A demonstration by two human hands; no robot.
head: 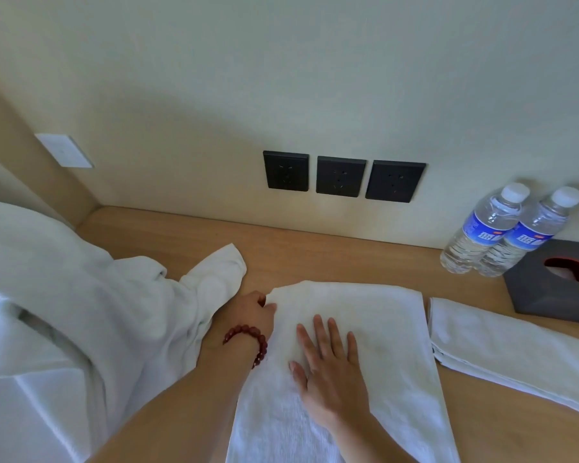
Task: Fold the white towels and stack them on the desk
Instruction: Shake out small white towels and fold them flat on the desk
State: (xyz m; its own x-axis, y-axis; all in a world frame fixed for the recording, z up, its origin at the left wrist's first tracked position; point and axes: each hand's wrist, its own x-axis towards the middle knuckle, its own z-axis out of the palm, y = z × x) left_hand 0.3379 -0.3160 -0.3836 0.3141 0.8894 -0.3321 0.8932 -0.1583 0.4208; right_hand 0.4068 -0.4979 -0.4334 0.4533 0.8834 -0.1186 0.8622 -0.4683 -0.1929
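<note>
We see a white towel (pixel 365 329) spread along the middle of the wooden table (pixel 315 252), folded lengthwise and running toward us past the bottom edge of the view. The right hand (pixel 328 369) lies flat on it, fingers (pixel 318 332) straight and slightly apart, pressing the cloth down. The left hand (pixel 251 312) sits at the towel's far left corner, its fingers curled and pinching the edge there — a red bead bracelet (pixel 251 339) circles that wrist. To the right, just beside the first towel but not touching it, lies a second folded towel (pixel 508 352), flat on the table. On the left a heap of unfolded white towels (pixel 81 312) spills over the table's end. At the far right stand two water bottles (pixel 502 228) side by side, touching a dark tissue box (pixel 555 282) — behind, on the wall, three black sockets (pixel 343 177) in a row.
</note>
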